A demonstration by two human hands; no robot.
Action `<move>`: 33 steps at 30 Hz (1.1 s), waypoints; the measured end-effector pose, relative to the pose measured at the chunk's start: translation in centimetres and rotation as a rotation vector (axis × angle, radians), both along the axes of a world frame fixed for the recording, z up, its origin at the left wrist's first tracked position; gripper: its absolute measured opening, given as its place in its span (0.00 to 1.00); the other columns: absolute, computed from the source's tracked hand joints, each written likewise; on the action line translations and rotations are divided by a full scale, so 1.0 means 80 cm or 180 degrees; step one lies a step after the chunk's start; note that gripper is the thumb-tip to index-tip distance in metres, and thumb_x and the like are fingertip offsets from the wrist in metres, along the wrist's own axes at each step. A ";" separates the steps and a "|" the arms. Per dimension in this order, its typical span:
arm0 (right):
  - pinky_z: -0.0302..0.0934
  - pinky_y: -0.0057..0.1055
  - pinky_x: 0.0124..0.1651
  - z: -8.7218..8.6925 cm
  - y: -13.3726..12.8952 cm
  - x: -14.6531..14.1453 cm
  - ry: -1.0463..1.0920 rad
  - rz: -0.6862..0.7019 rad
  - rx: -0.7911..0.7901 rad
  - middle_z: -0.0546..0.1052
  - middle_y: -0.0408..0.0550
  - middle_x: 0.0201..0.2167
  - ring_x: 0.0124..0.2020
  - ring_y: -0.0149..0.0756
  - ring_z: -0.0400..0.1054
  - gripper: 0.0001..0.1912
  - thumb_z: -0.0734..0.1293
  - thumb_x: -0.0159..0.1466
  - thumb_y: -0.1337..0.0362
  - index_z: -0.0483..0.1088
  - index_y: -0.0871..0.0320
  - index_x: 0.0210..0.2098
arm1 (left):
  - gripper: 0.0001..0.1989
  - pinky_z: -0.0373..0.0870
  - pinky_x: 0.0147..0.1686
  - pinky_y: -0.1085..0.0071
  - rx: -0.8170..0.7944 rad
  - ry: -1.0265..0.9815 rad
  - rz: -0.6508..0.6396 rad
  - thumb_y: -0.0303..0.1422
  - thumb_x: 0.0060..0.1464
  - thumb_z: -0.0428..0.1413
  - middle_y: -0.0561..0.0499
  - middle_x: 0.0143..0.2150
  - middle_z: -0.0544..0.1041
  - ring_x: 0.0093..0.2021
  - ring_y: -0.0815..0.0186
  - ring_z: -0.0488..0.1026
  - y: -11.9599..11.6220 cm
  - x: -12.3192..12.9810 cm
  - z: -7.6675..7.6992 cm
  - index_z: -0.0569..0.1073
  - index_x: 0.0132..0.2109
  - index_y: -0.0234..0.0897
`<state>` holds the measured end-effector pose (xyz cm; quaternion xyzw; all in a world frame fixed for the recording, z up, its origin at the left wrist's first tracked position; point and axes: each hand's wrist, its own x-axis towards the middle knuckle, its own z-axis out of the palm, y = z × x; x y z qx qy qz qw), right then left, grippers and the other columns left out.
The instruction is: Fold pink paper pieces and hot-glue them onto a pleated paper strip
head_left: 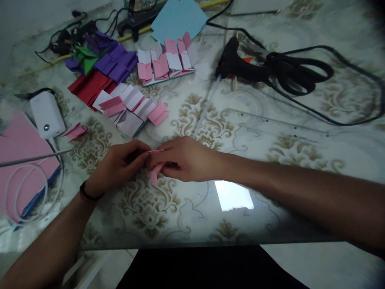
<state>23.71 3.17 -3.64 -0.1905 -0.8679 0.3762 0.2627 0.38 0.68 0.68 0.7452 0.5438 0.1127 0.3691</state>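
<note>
A small folded piece of pink paper [155, 172] is held between both hands just above the patterned table. My left hand [122, 164] pinches its left side with thumb and fingers. From the right, my right hand [188, 158] closes over the same paper and hides much of it. Beyond the hands lie folded pink and white paper pieces [129, 106] grouped on a base, with a second such group [168, 60] behind. A lone folded pink piece [75, 131] rests to the left of my left hand.
A black glue gun [240, 64] with a coiled cord and glue stick lies at the back right, near a clear ruler [279, 124]. Purple [117, 60] and red folded paper [90, 86] sit back left. A white power bank [47, 113] and pink sheets [24, 160] are left.
</note>
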 end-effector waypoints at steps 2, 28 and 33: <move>0.56 0.24 0.38 0.000 0.000 0.000 -0.0006 0.0003 0.0013 0.79 0.44 0.34 0.33 0.28 0.69 0.11 0.65 0.65 0.68 0.80 0.56 0.42 | 0.14 0.66 0.29 0.77 0.0018 0.0045 -0.0005 0.44 0.64 0.55 0.55 0.31 0.80 0.28 0.72 0.72 0.000 -0.001 -0.001 0.79 0.46 0.40; 0.53 0.25 0.38 0.002 0.000 0.002 -0.0159 -0.0003 0.0014 0.78 0.43 0.36 0.34 0.28 0.67 0.12 0.64 0.66 0.67 0.80 0.55 0.44 | 0.12 0.67 0.31 0.77 0.0074 -0.0081 0.0051 0.42 0.64 0.57 0.55 0.33 0.80 0.30 0.73 0.72 -0.002 0.003 0.001 0.79 0.45 0.41; 0.53 0.25 0.38 0.002 -0.001 0.003 -0.0133 -0.0021 0.0057 0.77 0.42 0.34 0.34 0.27 0.66 0.12 0.64 0.66 0.67 0.79 0.55 0.43 | 0.12 0.66 0.31 0.77 0.0125 -0.0017 0.0060 0.43 0.64 0.57 0.56 0.33 0.80 0.30 0.72 0.72 -0.001 0.002 0.000 0.79 0.44 0.41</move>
